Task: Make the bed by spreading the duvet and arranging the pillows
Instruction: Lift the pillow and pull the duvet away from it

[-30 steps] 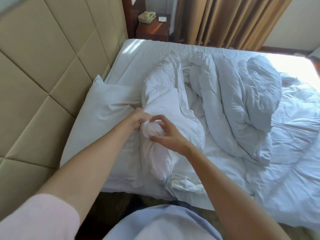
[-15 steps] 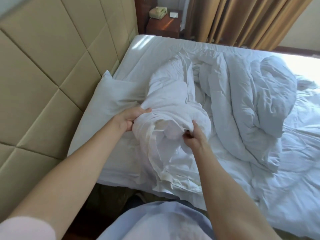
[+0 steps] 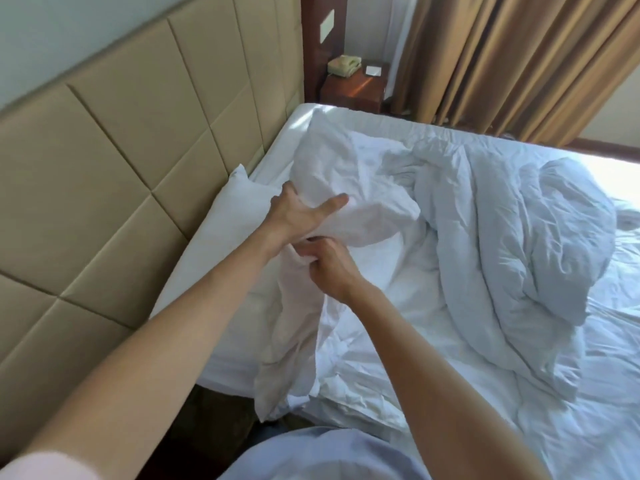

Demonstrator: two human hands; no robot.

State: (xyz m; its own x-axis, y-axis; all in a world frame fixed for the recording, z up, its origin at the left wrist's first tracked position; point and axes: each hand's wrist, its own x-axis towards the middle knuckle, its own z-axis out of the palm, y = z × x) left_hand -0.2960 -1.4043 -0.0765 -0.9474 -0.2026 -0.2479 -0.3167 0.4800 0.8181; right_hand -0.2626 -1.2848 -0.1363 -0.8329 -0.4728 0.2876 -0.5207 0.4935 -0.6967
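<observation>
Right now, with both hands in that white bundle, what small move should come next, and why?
Probably lift the bundle off the pillow toward the bed's middle. The left hand and right hand grip it where it overlaps the pillow, and the duvet lies heaped.

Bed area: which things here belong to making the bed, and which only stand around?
Belong to the job:
- second pillow, held by left hand and right hand
- pillow at the headboard
- crumpled duvet

Only standing around:
- telephone
- nightstand
- curtains
</observation>
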